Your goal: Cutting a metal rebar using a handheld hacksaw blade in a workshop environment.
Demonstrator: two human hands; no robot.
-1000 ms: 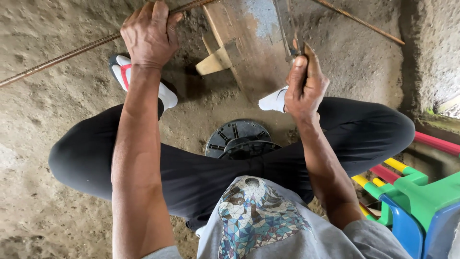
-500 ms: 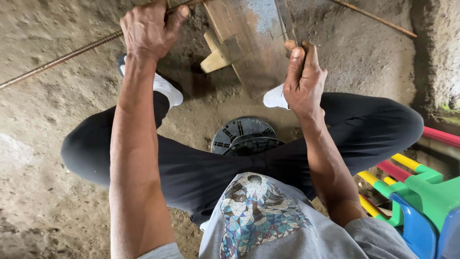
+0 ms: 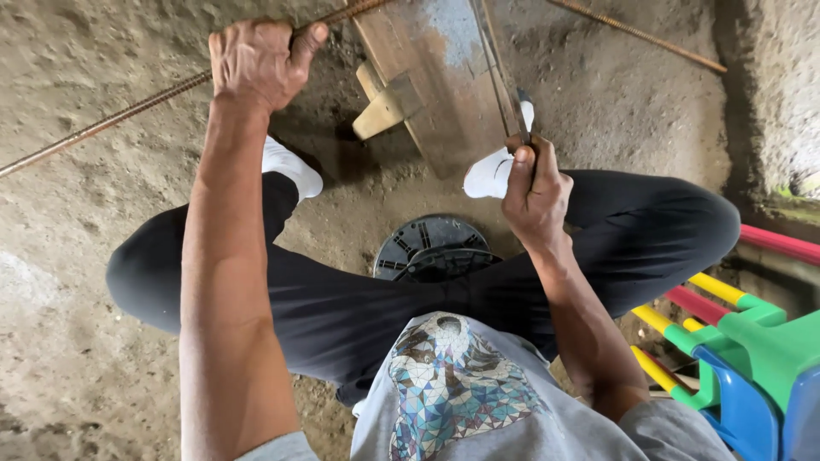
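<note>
Left hand (image 3: 256, 61) is clenched around a long, rusty ribbed steel rod (image 3: 111, 121) lying across the far end of a worn wooden board (image 3: 444, 77); right hand (image 3: 534, 192) grips a thin saw blade (image 3: 504, 77) at the board's right edge

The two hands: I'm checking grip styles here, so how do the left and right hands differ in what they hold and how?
The left hand is wrapped in a fist around the long rusty ribbed steel bar, arm stretched forward; the right hand holds a thin dark metal tool, index finger laid along it, arm bent closer to the body. The left hand sits beside the worn wooden board; the right is at its near edge. Both are bare and closed on metal.
</note>
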